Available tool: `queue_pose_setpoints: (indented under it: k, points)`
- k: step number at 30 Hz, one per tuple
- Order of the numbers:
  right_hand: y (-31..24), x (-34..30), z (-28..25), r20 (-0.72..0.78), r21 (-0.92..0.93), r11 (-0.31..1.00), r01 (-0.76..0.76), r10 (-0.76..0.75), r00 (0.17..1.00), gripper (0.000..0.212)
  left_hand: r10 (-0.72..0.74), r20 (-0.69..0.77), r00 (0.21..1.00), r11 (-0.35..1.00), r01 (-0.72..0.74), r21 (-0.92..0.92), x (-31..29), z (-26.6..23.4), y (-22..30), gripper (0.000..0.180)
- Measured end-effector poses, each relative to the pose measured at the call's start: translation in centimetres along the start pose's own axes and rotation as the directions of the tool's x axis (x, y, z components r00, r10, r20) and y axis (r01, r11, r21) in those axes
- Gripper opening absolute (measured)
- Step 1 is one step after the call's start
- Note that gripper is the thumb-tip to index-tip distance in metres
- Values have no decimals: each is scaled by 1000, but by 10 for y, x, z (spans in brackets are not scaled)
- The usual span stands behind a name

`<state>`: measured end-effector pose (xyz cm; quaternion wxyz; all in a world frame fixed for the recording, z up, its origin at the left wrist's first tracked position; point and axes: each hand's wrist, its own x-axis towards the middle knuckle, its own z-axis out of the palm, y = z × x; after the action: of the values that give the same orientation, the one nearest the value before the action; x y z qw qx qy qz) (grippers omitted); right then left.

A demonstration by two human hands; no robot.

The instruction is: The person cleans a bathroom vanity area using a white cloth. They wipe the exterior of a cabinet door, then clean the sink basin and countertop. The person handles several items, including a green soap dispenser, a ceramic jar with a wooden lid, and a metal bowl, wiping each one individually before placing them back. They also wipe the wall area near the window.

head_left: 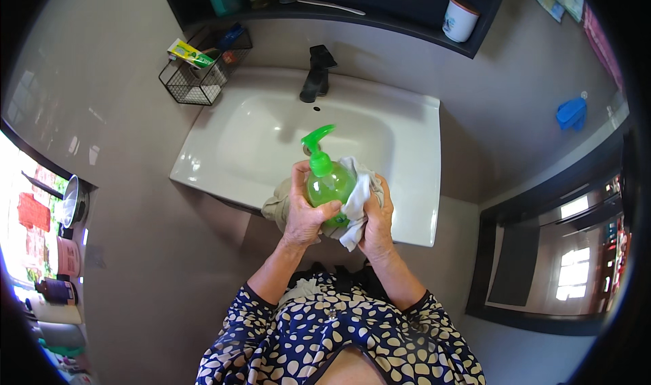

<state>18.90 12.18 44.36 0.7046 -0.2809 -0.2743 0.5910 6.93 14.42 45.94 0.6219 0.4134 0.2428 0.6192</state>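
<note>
A green see-through pump bottle (328, 183) with a bright green pump top is held upright over the front edge of the white sink (224, 151). My left hand (303, 212) is closed round its left side, the thumb across its front. With my right hand (378, 222) I grip a white cloth (359, 202) that is pressed against the bottle's right side. A beige cloth (275, 203) hangs over the sink's front edge, beside and partly behind my left hand. The bottle's base is mostly hidden by hands and cloth.
A black faucet (316, 76) stands at the sink's back. Left of it hangs a wire basket (186, 90) with a tube in it. Above runs a dark shelf (393, 24) with a white cup (461, 20). Toiletries line the far left; a framed mirror (542, 276) is at right.
</note>
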Motion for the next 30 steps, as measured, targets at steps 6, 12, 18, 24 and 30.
queue_pose_setpoints:
  k: [6, 12, 18, 24, 30]
  points:
    - [11, -1, -14, 78, 455, 844, -284, 280, 957, 38, 87, -51, 995, 979, -76, 187, -3, 17, -3, 76]
    - [11, 5, -32, 107, 429, 814, -392, 385, 917, 35, 158, 21, 987, 855, -147, 497, 0, 20, -20, 83]
    - [-18, -2, -37, -85, -50, 895, -443, 438, 895, 26, 93, -103, 990, 894, -38, 446, 15, 17, -25, 81]
    - [-53, 42, -52, -53, -74, 976, -203, 199, 979, 34, 73, 55, 996, 975, -83, 208, 23, 23, -46, 85]
    - [-47, 64, -69, 149, 336, 837, -433, 407, 901, 42, 56, 63, 996, 984, -66, 165, 41, 57, -65, 89]
